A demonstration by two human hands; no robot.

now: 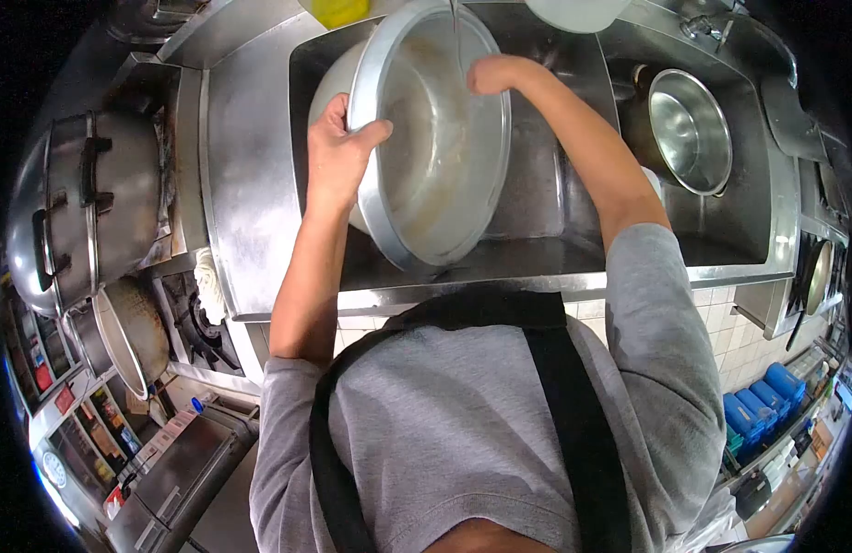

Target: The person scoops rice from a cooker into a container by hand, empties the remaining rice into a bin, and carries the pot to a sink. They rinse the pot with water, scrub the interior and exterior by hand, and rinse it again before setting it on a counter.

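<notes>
A large pale metal basin [426,157] is tilted on its side in the left compartment of the steel sink [251,166]. My left hand [346,152] grips its left rim, with the thumb over the edge. Near the upper right inside of the basin is my right hand [492,76], its fingers curled together; whether they hold anything is hidden. A thin stream of water [457,37] falls into the basin beside my right fingertips. Another pale round vessel shows partly behind the basin.
In the right sink compartment stands a shiny steel pot [691,132]. A white bowl [578,11] and a yellow item [338,9] are at the far edge. A large lidded pot [94,198] and a stove burner [200,318] lie to the left.
</notes>
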